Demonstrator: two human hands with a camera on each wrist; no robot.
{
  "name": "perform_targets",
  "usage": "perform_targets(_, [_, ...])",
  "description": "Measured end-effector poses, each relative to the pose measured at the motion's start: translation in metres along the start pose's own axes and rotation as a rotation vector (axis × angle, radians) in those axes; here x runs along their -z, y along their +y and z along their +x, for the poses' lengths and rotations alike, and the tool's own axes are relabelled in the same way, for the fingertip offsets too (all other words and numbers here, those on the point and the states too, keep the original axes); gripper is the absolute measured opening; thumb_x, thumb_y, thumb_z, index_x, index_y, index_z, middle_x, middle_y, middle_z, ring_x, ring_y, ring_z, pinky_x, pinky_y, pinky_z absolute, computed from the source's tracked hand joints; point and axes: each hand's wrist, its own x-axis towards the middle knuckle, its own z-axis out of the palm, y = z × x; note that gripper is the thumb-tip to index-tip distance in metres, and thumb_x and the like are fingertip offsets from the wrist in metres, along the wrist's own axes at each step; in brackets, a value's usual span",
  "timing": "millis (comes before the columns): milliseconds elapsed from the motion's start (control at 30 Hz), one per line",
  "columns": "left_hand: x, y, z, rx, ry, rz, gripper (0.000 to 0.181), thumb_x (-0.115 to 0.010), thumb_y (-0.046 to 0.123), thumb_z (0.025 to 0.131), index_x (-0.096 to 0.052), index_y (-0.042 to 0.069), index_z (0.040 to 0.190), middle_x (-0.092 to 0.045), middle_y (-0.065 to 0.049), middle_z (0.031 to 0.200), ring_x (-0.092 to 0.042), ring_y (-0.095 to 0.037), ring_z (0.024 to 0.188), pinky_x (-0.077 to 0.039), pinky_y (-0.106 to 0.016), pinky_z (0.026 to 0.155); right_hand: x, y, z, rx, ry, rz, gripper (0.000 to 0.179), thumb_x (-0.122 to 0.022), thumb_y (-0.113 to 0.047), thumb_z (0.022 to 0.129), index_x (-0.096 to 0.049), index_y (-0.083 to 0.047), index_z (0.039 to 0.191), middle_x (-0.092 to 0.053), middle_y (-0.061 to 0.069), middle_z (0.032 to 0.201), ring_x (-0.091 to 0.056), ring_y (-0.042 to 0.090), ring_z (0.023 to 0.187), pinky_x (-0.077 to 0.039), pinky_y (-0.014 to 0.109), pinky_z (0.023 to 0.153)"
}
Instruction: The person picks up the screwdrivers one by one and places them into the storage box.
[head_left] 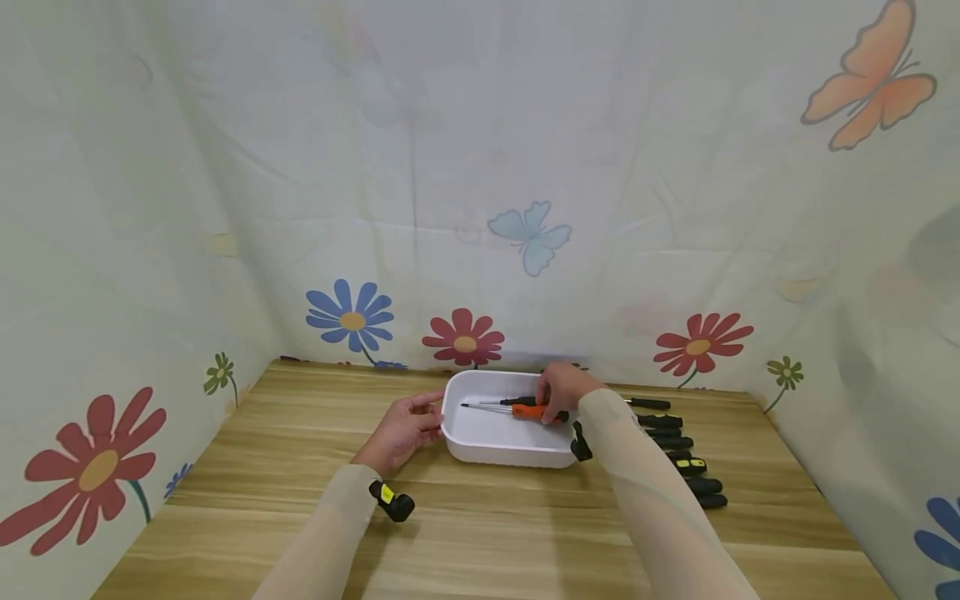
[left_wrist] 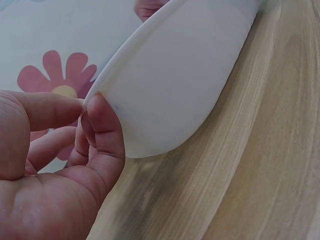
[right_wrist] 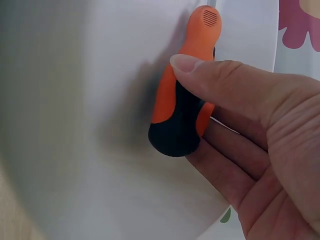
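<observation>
A shallow white plastic box sits on the wooden table. My left hand pinches its left rim between thumb and fingers; the left wrist view shows the fingertips on the box wall. Inside the box, my right hand holds an orange-and-black screwdriver by the handle, its shaft pointing left. Close up in the right wrist view, the thumb presses on the handle and the fingers lie behind it. Just behind it in the box lies a screwdriver with a black handle, partly hidden by the right hand.
Several dark-handled tools lie in a row on the table right of the box, their left ends hidden behind the right forearm. One handle has yellow markings. A flower-printed curtain stands behind the table and at both sides.
</observation>
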Motion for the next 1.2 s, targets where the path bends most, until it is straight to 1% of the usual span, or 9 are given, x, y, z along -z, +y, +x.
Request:
perform_targets(233, [-0.0011, 0.0002, 0.0002, -0.009, -0.009, 0.002, 0.050, -0.062, -0.005, 0.097, -0.058, 0.008, 0.145, -0.059, -0.015, 0.108, -0.063, -0.022, 0.084, -0.060, -0.034, 0.084, -0.0006, 0.0014, -0.0003, 0.010, 0.002, -0.005, 0.016, -0.091, -0.013, 0.075, -0.077, -0.016, 0.083, -0.070, -0.002, 0.085, -0.061, 0.019, 0.080, -0.051, 0.029, 0.069])
perform_targets(400, [-0.0020, 0.0009, 0.0004, -0.004, -0.017, -0.003, 0.051, -0.061, -0.005, 0.097, -0.057, 0.008, 0.146, -0.059, -0.016, 0.110, -0.063, -0.021, 0.083, -0.060, -0.034, 0.084, -0.0005, 0.0020, -0.0005, 0.002, 0.001, 0.004, 0.016, -0.091, -0.012, 0.076, -0.076, -0.017, 0.081, -0.070, -0.001, 0.085, -0.061, 0.020, 0.080, -0.052, 0.029, 0.070])
perform_targets(533, [-0.0021, 0.0019, 0.0003, 0.007, -0.008, -0.001, 0.050, -0.061, -0.004, 0.097, -0.058, 0.011, 0.145, -0.059, -0.017, 0.112, -0.063, -0.021, 0.085, -0.059, -0.035, 0.086, -0.0001, 0.0027, -0.0006, 0.003, 0.003, 0.015, 0.016, -0.090, -0.010, 0.076, -0.077, -0.018, 0.082, -0.070, -0.001, 0.086, -0.061, 0.019, 0.081, -0.054, 0.030, 0.072])
perform_targets(700, [-0.0023, 0.0015, 0.0003, 0.005, -0.002, 0.001, 0.051, -0.062, -0.004, 0.097, -0.058, 0.010, 0.145, -0.058, -0.017, 0.112, -0.063, -0.022, 0.086, -0.059, -0.035, 0.086, 0.0014, 0.0036, -0.0018, 0.036, 0.014, 0.001, 0.016, -0.089, -0.008, 0.077, -0.078, -0.016, 0.084, -0.071, -0.003, 0.084, -0.061, 0.017, 0.079, -0.054, 0.029, 0.071])
perform_targets(933, [-0.0020, 0.0017, 0.0010, 0.009, 0.008, 0.001, 0.050, -0.062, -0.004, 0.097, -0.059, 0.011, 0.145, -0.059, -0.014, 0.110, -0.063, -0.022, 0.086, -0.059, -0.036, 0.088, 0.0032, 0.0049, -0.0042, 0.084, 0.026, -0.003, 0.015, -0.088, -0.006, 0.077, -0.078, -0.014, 0.086, -0.072, -0.003, 0.083, -0.061, 0.016, 0.078, -0.053, 0.029, 0.070])
perform_targets(1067, [-0.0020, 0.0029, 0.0002, 0.012, 0.011, 0.008, 0.051, -0.062, -0.003, 0.097, -0.058, 0.011, 0.146, -0.059, -0.013, 0.109, -0.063, -0.022, 0.087, -0.059, -0.037, 0.090, 0.0033, 0.0071, -0.0049, 0.097, 0.031, 0.010, 0.015, -0.087, -0.007, 0.078, -0.079, -0.014, 0.088, -0.073, -0.003, 0.085, -0.062, 0.016, 0.079, -0.055, 0.029, 0.073])
perform_targets(1200, [-0.0013, 0.0033, -0.0002, 0.016, 0.008, 0.014, 0.051, -0.061, -0.003, 0.098, -0.057, 0.011, 0.147, -0.058, -0.013, 0.109, -0.062, -0.022, 0.087, -0.059, -0.036, 0.089, 0.0050, 0.0091, -0.0079, 0.128, 0.043, 0.046, 0.018, -0.086, -0.007, 0.079, -0.080, -0.011, 0.095, -0.075, 0.002, 0.092, -0.063, 0.015, 0.081, -0.057, 0.030, 0.076])
